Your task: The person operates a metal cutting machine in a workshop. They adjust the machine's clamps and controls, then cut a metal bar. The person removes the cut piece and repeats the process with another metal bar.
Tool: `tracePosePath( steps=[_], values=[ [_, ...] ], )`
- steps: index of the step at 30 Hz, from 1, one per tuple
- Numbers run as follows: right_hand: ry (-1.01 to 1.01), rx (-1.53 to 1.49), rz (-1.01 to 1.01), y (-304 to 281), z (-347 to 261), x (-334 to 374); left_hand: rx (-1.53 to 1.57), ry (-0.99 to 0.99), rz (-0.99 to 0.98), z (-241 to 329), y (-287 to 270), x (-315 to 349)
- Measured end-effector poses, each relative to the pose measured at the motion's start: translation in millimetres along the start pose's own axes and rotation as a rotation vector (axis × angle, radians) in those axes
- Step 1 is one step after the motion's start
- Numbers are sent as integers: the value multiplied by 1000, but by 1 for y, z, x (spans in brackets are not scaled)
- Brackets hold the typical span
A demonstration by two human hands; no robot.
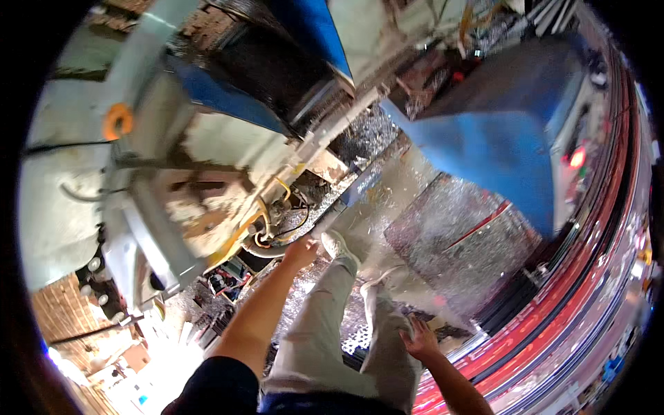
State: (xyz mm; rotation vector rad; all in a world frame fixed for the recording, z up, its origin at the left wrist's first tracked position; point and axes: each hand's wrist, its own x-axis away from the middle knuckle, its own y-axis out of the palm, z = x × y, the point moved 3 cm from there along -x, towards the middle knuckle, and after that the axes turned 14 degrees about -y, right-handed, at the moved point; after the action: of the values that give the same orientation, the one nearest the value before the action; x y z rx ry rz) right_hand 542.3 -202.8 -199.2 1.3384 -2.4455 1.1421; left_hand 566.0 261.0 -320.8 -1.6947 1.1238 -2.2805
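Observation:
My left hand [303, 252] is out in front of my left leg, near the white shoe [337, 245] and a bundle of yellow and grey hoses [263, 225] on a machine. Its fingers are small and blurred, and I cannot make out anything in them. Beside my right thigh hangs my right hand [419, 339], with fingers apart and nothing in it. The light trousers [315, 332] on my legs show between both arms, and the feet stand on a floor strewn with shiny metal chips.
A pale machine frame [238, 142] with an orange ring [118, 122] fills the left. Ahead on the right stands a large blue sheet-metal housing [484, 142]. A scuffed grey plate [463, 242] lies on the floor before it. Long red and dark bars [553, 304] run along the right.

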Motion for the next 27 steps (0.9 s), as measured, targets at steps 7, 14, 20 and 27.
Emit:
tracePosePath(
  steps=[7, 14, 20, 27],
  values=[
    [52, -80, 85, 25, 41, -8, 24, -93, 304, -18, 88, -190],
    [263, -111, 105, 6, 58, -44, -150, -243, 351, -83, 118, -347],
    [233, -28, 60, 14, 73, -29, -19, -315, 447, -82, 151, -369],
    [253, -93, 55, 13, 66, -33, 119, -290, 449, -78, 134, -347]
  ],
)
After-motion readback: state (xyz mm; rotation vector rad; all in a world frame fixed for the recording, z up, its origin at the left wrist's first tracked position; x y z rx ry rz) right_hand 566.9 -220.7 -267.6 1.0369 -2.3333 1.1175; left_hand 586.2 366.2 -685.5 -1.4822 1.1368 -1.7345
